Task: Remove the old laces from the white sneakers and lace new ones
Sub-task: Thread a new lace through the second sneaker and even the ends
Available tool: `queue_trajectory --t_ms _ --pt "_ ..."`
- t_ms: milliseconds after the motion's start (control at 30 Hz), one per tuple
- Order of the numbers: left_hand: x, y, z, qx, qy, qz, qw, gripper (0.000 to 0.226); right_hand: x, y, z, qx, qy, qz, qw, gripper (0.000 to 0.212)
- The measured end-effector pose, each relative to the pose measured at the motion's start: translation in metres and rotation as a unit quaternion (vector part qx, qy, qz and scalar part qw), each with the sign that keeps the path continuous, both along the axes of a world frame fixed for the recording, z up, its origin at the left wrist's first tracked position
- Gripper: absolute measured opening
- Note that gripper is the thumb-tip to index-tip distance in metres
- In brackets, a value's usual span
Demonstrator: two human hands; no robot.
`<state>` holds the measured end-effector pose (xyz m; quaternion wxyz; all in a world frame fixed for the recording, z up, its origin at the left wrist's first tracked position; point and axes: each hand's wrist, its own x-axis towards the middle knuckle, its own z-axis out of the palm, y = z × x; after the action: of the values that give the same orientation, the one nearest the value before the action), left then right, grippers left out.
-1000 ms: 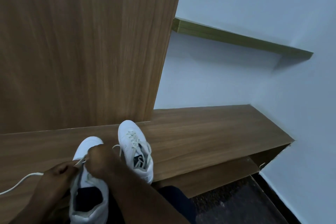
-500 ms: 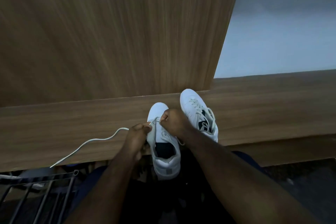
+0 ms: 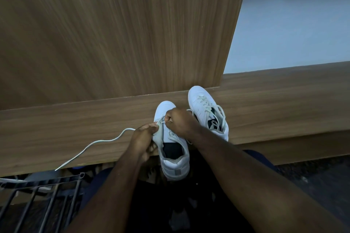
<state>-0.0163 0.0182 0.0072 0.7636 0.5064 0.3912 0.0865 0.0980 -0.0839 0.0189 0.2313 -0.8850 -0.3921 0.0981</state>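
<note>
Lace [image 3: 98,141] trails left of near sneaker [image 3: 171,143], left hand [image 3: 144,136] grip and right hand [image 3: 179,122] grip both pinching it at toe-end eyelets.

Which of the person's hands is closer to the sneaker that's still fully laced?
The right hand. It works beside the laced sneaker, nearly touching it; the left hand sits across the near sneaker.

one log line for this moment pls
left hand pinches lace | right hand pinches lace end at near sneaker | far sneaker laced
</note>
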Motion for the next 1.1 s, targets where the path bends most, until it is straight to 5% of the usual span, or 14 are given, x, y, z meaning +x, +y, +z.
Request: queue_trajectory --t_ms 533,800,967,1100 --pt "-0.005 -0.002 0.010 0.035 0.031 -0.056 0.997 0.017 -0.005 0.003 0.009 0.001 -0.018 0.021 1.000 0.017" --pt "0.005 0.008 0.015 0.134 0.032 -0.046 0.989 0.024 -0.004 -0.003 0.008 0.038 0.030 0.006 0.999 0.015" --pt "0.008 0.021 0.037 0.040 0.007 -0.004 0.999 0.023 0.000 -0.005 0.009 0.060 0.035 -0.029 0.997 0.043" --pt "0.009 0.026 0.055 -0.007 -0.066 -0.007 0.998 0.020 -0.011 0.011 0.029 0.105 0.073 0.037 0.991 0.018"
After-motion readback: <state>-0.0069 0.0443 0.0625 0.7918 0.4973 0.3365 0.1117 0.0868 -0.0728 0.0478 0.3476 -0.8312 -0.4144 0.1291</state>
